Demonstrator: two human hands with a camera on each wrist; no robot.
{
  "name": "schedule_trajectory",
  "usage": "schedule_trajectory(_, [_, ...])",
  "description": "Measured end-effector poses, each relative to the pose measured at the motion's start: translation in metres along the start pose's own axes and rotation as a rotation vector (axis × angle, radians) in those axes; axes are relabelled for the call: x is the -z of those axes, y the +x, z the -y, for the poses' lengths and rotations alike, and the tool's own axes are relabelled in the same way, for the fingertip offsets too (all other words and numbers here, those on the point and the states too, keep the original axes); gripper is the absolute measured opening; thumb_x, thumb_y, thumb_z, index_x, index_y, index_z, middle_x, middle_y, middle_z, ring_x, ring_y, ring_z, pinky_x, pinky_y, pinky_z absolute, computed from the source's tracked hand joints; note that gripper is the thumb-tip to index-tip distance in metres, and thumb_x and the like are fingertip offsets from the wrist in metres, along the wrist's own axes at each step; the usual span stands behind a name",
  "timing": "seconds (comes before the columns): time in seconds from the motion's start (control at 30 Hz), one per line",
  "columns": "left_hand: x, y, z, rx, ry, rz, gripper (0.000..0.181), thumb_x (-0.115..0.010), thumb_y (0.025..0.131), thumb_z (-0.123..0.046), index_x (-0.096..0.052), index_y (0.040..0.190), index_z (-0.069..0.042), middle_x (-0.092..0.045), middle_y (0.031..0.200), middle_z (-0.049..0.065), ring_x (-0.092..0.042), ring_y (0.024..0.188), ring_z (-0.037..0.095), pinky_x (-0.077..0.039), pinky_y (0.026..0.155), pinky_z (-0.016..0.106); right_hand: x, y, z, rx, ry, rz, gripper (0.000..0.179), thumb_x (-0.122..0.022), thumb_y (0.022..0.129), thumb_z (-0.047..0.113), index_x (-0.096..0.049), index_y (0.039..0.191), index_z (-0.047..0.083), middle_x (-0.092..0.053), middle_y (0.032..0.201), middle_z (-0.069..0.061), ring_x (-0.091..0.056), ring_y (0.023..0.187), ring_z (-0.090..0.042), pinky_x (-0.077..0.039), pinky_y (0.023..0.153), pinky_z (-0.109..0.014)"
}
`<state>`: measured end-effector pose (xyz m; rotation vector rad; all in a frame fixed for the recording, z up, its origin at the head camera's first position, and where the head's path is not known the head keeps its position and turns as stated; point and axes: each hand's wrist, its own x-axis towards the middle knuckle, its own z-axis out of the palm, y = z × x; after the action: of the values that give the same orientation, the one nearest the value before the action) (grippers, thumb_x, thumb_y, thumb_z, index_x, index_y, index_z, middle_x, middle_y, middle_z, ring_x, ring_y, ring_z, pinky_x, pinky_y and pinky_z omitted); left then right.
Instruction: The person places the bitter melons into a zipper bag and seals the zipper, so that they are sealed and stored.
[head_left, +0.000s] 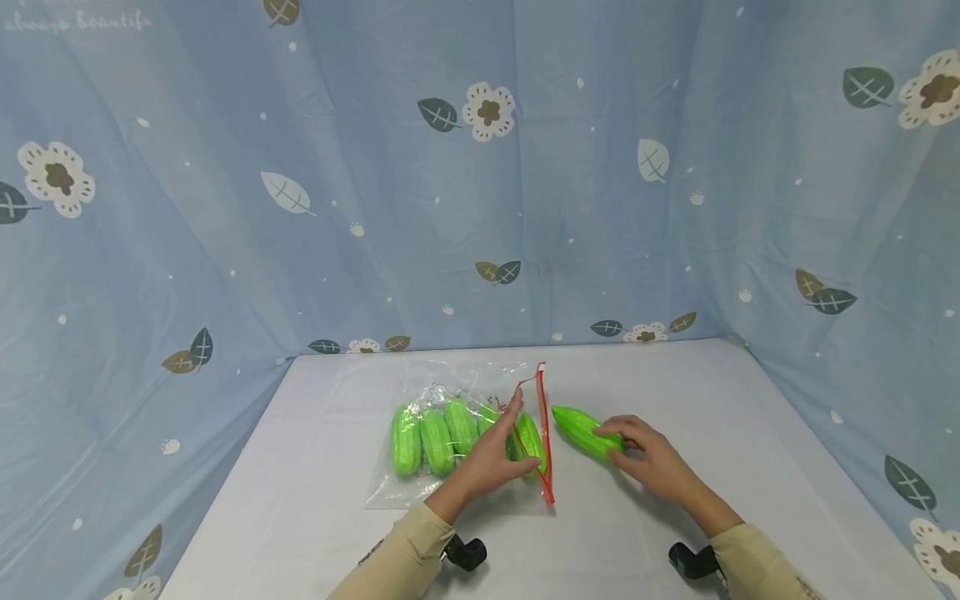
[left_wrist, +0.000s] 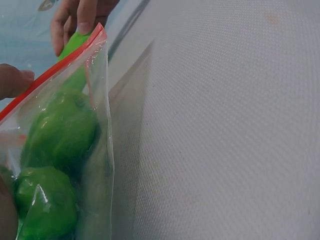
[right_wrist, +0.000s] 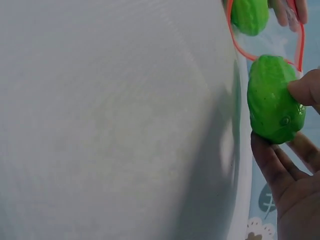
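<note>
A clear zip bag [head_left: 382,496] with a red zip edge lies on the table, several bright green, ridged bitter melons [head_left: 437,442] side by side inside it. My left hand [head_left: 487,458] touches the bag's mouth at its right end, fingers straight and thumb spread apart; the red zip edges gape there in the right wrist view. My right hand [head_left: 652,462] grips another bitter melon [head_left: 581,429] just right of the opening. Its narrow tip points at the bag. In the right wrist view, thumb and fingers hold the near end of this bitter melon [right_wrist: 275,100].
A white-covered table [head_left: 315,450] carries everything. Behind and at both sides hangs a blue curtain [head_left: 390,167] with leaves and flowers. Black devices [head_left: 467,553] are worn at both wrists, below the beige sleeves [head_left: 405,554].
</note>
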<state>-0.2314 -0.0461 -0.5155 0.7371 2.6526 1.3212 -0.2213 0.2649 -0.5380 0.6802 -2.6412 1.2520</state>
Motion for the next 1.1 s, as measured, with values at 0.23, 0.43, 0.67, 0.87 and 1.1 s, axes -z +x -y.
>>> schedule_trajectory(0.23, [0.001,0.001,0.0,0.003,-0.002,-0.001,0.111,-0.081,0.087,-0.034,-0.002,0.165,-0.028,-0.022,0.167,0.0,-0.027,0.151,0.028,-0.03,0.119,0.052,-0.002,0.007,0.004,0.006,0.016,0.014,0.045,-0.075,0.09,0.001,-0.07,0.128,0.025,-0.06,0.132,-0.004,-0.059,0.119,-0.029,-0.058,0.091,-0.041])
schedule_trajectory(0.43, [0.001,0.002,0.0,0.002,0.004,0.002,0.112,-0.081,0.087,-0.033,-0.001,0.165,-0.029,-0.022,0.167,0.001,-0.027,0.151,0.03,-0.031,0.118,0.053,-0.007,0.015,0.011,0.0,-0.005,0.026,0.046,-0.074,0.091,0.003,-0.069,0.129,0.028,-0.059,0.133,-0.004,-0.059,0.12,-0.029,-0.058,0.091,-0.042])
schedule_trajectory(0.67, [0.001,0.001,0.0,0.004,0.013,0.003,0.113,-0.081,0.087,-0.034,0.0,0.165,-0.031,-0.019,0.167,0.001,-0.027,0.151,0.03,-0.031,0.118,0.053,-0.011,0.025,0.021,0.011,-0.009,0.02,0.045,-0.074,0.091,0.002,-0.07,0.128,0.026,-0.058,0.133,-0.005,-0.059,0.12,-0.03,-0.059,0.089,-0.043])
schedule_trajectory(0.87, [0.001,0.0,-0.001,0.008,0.015,0.001,0.113,-0.081,0.087,-0.035,0.001,0.165,-0.033,-0.02,0.167,0.001,-0.028,0.151,0.031,-0.031,0.118,0.053,-0.014,0.033,0.023,0.021,-0.015,0.008,0.042,-0.074,0.091,0.004,-0.07,0.127,0.024,-0.059,0.132,-0.005,-0.06,0.119,-0.028,-0.059,0.088,-0.042])
schedule_trajectory(1.1, [0.001,0.001,0.0,0.0,0.012,0.002,0.113,-0.081,0.087,-0.033,0.001,0.165,-0.031,-0.023,0.167,0.003,-0.028,0.15,0.031,-0.032,0.117,0.054,-0.018,0.039,0.023,0.064,0.007,0.001,0.041,-0.074,0.091,0.002,-0.07,0.128,0.021,-0.06,0.131,-0.007,-0.06,0.118,-0.032,-0.059,0.087,-0.045])
